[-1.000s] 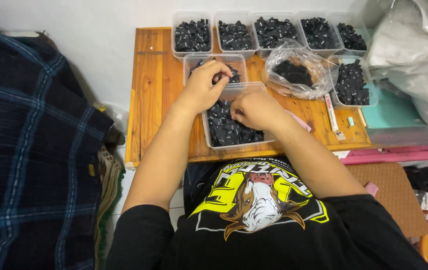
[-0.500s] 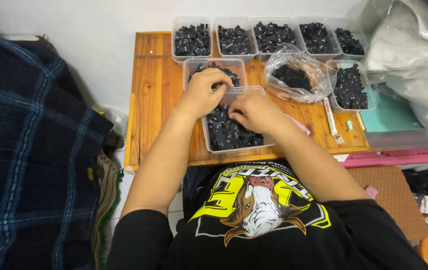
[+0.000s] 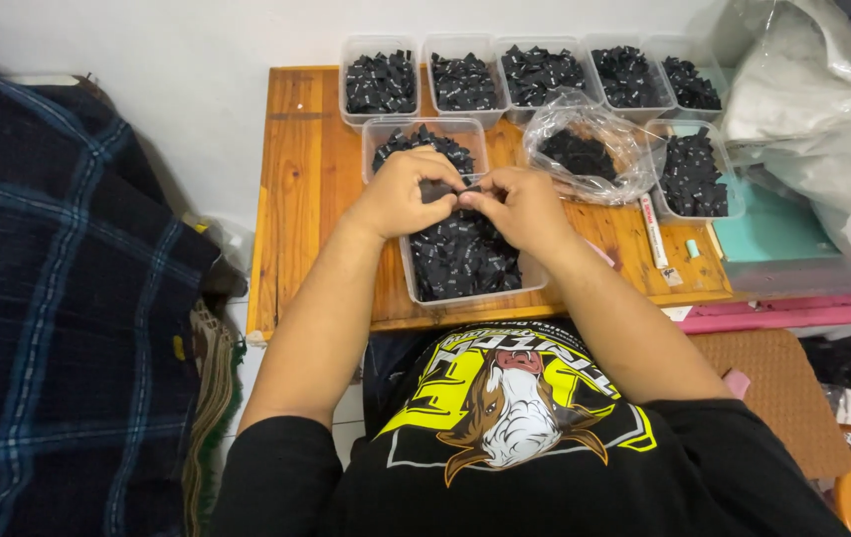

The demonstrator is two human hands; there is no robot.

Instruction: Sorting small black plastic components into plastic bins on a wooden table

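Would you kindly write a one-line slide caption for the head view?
Both hands, left hand and right hand, pinch a small black label above a clear tub of labels.

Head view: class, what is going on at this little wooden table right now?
A person in a black printed shirt sits at a low wooden table. The left hand and right hand meet over a clear tub full of small black tags, pinching one tag between the fingers. More tubs of tags line the table's far edge, another tub sits just behind the hands, and an open plastic bag of tags lies to the right. A dark plaid cloth lies on the left.
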